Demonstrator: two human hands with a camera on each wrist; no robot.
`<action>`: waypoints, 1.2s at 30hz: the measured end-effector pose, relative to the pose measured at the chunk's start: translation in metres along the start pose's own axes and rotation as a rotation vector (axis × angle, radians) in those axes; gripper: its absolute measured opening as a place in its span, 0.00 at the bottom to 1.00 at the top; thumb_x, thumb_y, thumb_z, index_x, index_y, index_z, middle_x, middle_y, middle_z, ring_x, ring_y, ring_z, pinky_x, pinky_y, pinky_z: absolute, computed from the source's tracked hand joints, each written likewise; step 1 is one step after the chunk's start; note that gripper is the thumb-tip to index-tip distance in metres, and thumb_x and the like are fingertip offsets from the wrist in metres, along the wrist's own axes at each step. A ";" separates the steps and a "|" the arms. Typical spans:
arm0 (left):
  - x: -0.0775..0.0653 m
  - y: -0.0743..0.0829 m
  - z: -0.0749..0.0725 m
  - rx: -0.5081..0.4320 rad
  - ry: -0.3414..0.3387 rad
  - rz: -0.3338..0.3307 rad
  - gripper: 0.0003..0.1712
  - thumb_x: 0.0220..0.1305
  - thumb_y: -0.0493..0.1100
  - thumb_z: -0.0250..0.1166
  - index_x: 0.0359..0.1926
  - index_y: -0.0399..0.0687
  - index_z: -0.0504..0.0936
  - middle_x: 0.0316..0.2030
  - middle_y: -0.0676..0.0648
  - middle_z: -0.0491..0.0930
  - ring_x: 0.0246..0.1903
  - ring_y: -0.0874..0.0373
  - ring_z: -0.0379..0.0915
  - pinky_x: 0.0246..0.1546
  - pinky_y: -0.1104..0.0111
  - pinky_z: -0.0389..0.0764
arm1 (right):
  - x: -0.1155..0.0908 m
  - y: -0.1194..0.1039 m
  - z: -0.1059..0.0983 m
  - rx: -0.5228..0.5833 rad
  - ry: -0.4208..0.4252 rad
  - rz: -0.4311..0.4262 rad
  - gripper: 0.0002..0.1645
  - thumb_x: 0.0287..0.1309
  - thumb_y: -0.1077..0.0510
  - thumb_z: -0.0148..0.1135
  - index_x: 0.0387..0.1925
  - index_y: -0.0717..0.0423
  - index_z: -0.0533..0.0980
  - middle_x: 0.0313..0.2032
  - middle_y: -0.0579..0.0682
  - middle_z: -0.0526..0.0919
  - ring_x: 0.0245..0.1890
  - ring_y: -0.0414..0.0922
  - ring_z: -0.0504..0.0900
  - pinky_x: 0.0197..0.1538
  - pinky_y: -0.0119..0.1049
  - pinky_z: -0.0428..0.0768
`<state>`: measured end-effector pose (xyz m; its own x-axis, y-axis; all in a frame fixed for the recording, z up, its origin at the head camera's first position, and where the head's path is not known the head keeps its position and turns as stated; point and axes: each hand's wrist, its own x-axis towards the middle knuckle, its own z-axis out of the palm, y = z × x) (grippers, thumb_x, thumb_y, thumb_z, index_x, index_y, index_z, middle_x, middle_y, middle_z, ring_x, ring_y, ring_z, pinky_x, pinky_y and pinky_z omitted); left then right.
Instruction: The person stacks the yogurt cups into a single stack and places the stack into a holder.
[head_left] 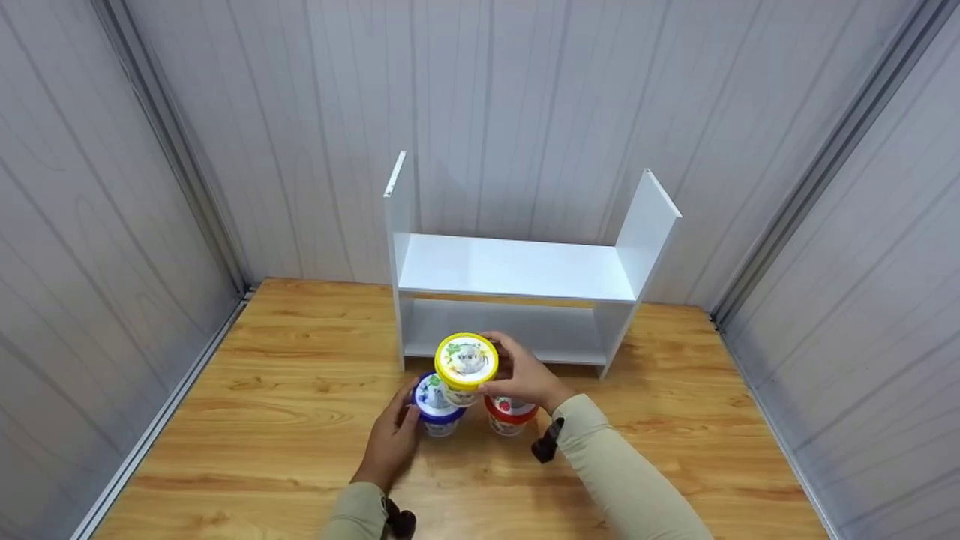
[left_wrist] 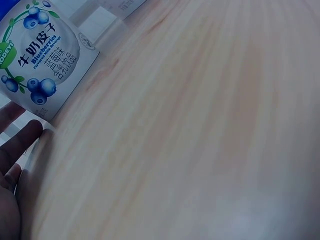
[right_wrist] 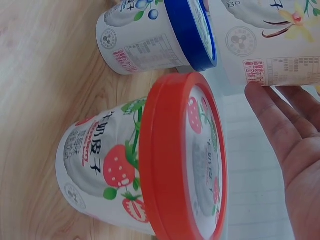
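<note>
In the head view my right hand [head_left: 525,375] grips a paper tub with a yellow lid [head_left: 466,360], raised above two other tubs. Vanilla flowers are printed on the side of this tub [right_wrist: 270,45] in the right wrist view. A blueberry tub with a blue lid [head_left: 439,401] stands on the wooden tabletop, partly covered by the yellow-lidded one. Against its left side lies my left hand [head_left: 394,439], fingers fairly straight, fingertips right by its wall [left_wrist: 45,60]. The strawberry tub with a red lid [right_wrist: 170,160] stands to the right, under my right wrist.
Behind the tubs stands a white two-tier shelf unit [head_left: 517,266] with tall side panels. Its lower board [head_left: 510,330] sits just beyond my right hand. Pale panel walls [head_left: 487,112] enclose the wooden tabletop [head_left: 300,420] at the back and both sides.
</note>
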<state>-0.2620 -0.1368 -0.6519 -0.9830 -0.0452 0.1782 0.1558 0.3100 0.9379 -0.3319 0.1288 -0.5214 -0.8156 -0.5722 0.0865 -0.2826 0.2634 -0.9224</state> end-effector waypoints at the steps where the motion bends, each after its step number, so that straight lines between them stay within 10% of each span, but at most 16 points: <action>1: 0.000 0.000 0.000 -0.002 -0.002 -0.007 0.28 0.78 0.56 0.53 0.75 0.72 0.63 0.67 0.44 0.73 0.65 0.43 0.70 0.66 0.42 0.68 | 0.001 0.000 0.001 0.002 -0.005 -0.002 0.52 0.49 0.51 0.81 0.72 0.44 0.63 0.62 0.48 0.77 0.60 0.48 0.77 0.62 0.44 0.79; 36: 0.001 -0.002 0.001 -0.006 0.005 0.023 0.29 0.78 0.56 0.53 0.75 0.65 0.65 0.64 0.42 0.76 0.63 0.42 0.72 0.65 0.42 0.69 | 0.015 0.000 0.024 -0.053 -0.031 -0.004 0.51 0.52 0.51 0.79 0.73 0.45 0.62 0.63 0.47 0.76 0.62 0.45 0.76 0.64 0.44 0.77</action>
<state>-0.2630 -0.1368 -0.6536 -0.9786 -0.0425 0.2014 0.1792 0.3055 0.9352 -0.3325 0.1017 -0.5289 -0.7983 -0.5973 0.0777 -0.3133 0.3016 -0.9005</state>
